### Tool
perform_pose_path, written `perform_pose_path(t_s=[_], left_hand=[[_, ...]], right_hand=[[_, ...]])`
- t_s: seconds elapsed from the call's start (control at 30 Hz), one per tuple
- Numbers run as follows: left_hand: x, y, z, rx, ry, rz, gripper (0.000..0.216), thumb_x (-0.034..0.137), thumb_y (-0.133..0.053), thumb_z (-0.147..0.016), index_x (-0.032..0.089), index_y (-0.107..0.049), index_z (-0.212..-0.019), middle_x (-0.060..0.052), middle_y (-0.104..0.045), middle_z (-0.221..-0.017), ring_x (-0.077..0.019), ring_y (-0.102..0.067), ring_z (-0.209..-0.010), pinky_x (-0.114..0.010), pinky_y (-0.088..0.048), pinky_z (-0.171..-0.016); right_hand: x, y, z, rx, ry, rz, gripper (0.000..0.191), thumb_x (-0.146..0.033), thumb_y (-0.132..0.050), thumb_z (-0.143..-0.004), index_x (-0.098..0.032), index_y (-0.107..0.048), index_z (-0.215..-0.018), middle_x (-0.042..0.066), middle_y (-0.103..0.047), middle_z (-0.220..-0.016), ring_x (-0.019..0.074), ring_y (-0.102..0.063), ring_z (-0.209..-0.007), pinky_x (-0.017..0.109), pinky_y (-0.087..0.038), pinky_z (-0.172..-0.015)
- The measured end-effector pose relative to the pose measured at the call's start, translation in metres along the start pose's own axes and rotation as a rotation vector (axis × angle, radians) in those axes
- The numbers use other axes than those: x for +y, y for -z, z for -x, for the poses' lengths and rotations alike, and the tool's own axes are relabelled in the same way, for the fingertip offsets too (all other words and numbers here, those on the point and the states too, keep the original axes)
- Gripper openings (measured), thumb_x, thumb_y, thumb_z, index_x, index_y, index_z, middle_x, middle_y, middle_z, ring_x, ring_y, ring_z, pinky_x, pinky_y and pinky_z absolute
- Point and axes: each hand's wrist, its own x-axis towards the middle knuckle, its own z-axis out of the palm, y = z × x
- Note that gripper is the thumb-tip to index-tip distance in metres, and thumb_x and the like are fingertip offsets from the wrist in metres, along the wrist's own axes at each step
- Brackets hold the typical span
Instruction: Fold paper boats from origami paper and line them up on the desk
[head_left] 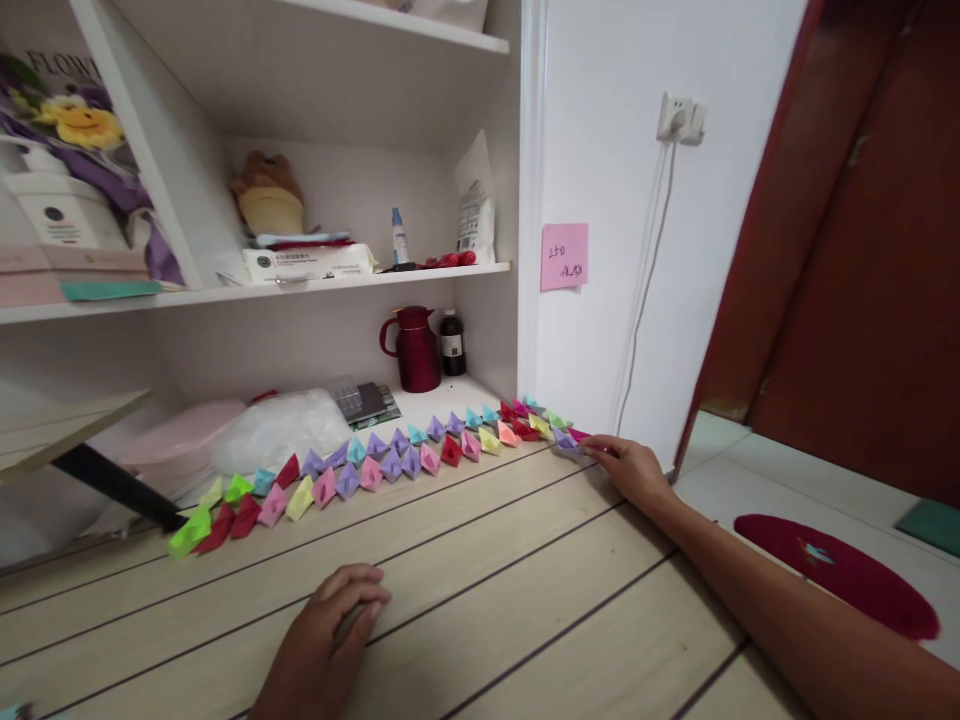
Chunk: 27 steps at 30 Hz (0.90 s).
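Right hand (630,466) nearer, fingertips together, can't tell if clamped | purple paper boat (564,441) at its ten o'clock; boat rows (391,465) run toward nine | left hand (335,618) loosely curled, fingers apart from thumb

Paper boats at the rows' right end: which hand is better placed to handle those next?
The right hand, I'd judge: it is at that end, close beside the lavender paper boat. The left hand is farther off, over the tabletop.

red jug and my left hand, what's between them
In the head view, from your left hand: a stretch of tabletop, two rows of folded paper boats, then white shelf surface before the red jug.
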Motion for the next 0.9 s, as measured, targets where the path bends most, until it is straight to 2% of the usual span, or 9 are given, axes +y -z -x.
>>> perform_pose_path(t_s=[0.4, 0.57, 0.9], left_hand=[[-0.0002, -0.002, 0.0013, -0.033, 0.023, 0.007, 0.026, 0.039, -0.047, -0.084, 0.028, -0.072, -0.084, -0.006, -0.066, -0.109, -0.0243, -0.061, -0.105, -0.04, -0.049, -0.093], [0.0012, -0.0005, 0.0021, -0.046, 0.013, 0.002, 0.026, 0.037, -0.048, -0.084, 0.028, -0.071, -0.085, -0.005, -0.066, -0.107, -0.0235, -0.062, -0.103, -0.039, -0.049, -0.092], [-0.0007, -0.001, 0.0026, -0.032, -0.006, -0.031, 0.026, 0.038, -0.047, -0.085, 0.028, -0.072, -0.084, -0.004, -0.067, -0.106, -0.0216, -0.063, -0.102, -0.036, -0.051, -0.09]], right_hand=[[0.0008, -0.0006, 0.0005, -0.035, 0.013, 0.079, 0.029, -0.041, -0.054, -0.079, -0.026, -0.075, -0.093, 0.002, -0.072, -0.071, 0.0229, -0.063, -0.068, 0.029, -0.042, -0.06], [0.0002, 0.0, 0.0012, -0.041, 0.019, 0.085, 0.029, -0.04, -0.054, -0.079, -0.026, -0.075, -0.092, 0.002, -0.072, -0.073, 0.0227, -0.063, -0.069, 0.028, -0.04, -0.059], [-0.0042, 0.0029, 0.0041, -0.025, 0.013, 0.069, 0.028, -0.04, -0.056, -0.077, -0.025, -0.075, -0.092, 0.0, -0.062, -0.062, 0.0179, -0.057, -0.058, 0.026, -0.036, -0.056]])
